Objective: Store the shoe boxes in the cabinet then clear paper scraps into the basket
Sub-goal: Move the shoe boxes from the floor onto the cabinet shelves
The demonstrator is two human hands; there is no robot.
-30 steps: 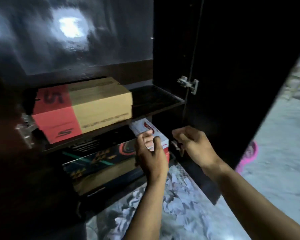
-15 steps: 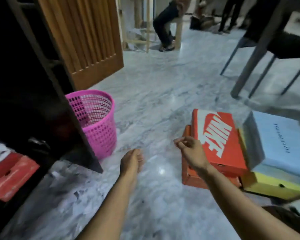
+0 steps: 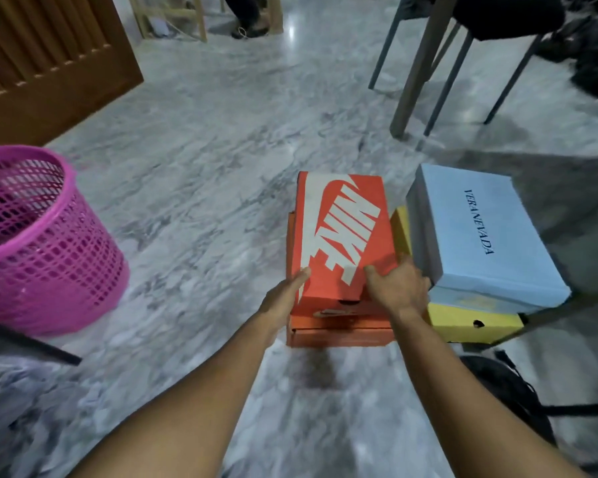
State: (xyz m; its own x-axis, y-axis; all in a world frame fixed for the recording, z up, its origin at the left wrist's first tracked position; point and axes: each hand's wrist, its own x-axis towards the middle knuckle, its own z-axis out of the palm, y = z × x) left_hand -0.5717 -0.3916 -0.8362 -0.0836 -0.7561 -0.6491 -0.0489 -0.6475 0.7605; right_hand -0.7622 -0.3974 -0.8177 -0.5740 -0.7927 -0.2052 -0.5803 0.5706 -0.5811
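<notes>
An orange Nike shoe box (image 3: 346, 232) lies on top of a second orange box (image 3: 339, 331) on the marble floor. My left hand (image 3: 283, 298) presses against its near left side, thumb on the lid edge. My right hand (image 3: 399, 288) grips its near right corner, thumb on the lid and fingers down the side. Right of it a light blue shoe box (image 3: 480, 232) sits on a yellow box (image 3: 470, 322). A pink mesh basket (image 3: 38, 243) stands at the left. White paper scraps (image 3: 25, 401) lie on the floor at the lower left.
A wooden slatted door (image 3: 49, 56) stands at the upper left. Chair legs (image 3: 418, 63) rise behind the boxes at the upper right. A dark cabinet door edge (image 3: 28, 346) juts in at the left. A black bag (image 3: 518, 398) lies at the lower right. A person's feet are far back.
The view swung from the cabinet shelves to the floor. Both hands left the cabinet, reached right and forward, and now hold the top orange Nike box.
</notes>
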